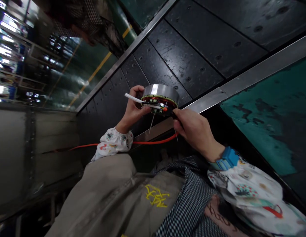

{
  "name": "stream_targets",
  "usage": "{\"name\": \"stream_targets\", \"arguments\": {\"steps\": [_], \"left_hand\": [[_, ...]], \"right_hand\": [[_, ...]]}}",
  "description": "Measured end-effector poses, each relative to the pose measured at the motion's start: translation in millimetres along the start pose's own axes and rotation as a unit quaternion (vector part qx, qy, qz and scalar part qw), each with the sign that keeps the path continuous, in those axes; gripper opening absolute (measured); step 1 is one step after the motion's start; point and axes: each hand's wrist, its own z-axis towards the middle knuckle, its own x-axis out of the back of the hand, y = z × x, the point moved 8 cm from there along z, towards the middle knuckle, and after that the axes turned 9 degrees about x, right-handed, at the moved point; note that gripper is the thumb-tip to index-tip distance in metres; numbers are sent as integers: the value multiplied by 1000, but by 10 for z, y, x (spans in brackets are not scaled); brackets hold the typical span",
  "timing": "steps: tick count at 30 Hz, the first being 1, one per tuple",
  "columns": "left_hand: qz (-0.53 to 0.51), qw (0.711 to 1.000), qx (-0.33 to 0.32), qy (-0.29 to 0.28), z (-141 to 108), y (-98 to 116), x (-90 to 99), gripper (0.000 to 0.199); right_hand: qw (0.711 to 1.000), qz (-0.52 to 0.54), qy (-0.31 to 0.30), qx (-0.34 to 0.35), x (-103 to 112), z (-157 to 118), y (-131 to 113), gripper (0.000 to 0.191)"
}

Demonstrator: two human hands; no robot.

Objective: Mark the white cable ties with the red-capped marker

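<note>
A round motor stator (pixel 161 90) with a silver outer ring and reddish-brown windings is held tilted over the near edge of the bench. My left hand (pixel 133 110) grips its left side, thumb underneath and fingers behind. White sleeved wires (pixel 133 97) run across its face and stick out to the left. A thin pale strand (pixel 151 123) hangs below it. My right hand (pixel 193 126) is closed in a pinch at the stator's lower right edge. What lies between those fingertips is hidden; another thin strand hangs beneath them.
A dark slatted conveyor (pixel 179 59) with metal rails (pixel 254 74) runs diagonally beyond my hands. An orange-red hose (pixel 155 142) crosses below them. At right lies a worn green surface (pixel 266 115). Another person (pixel 93 19) is at the far side, upper left.
</note>
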Motion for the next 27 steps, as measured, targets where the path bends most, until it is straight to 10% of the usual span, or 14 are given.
{"name": "stream_targets", "arguments": {"steps": [7,13,18,27], "left_hand": [[27,998,-57,9,-116,160,113,82],[255,964,-76,-23,-156,491,175,95],[177,983,-46,11,-159,494,159,86],[155,984,-1,89,399,710,-97,65]], "right_hand": [[1000,21,-9,11,-47,-27,-39,31],[996,59,-55,-45,-172,44,-18,28],[990,78,-82,-87,-205,108,-21,24],[985,-119,-29,-120,524,201,305,31]]}}
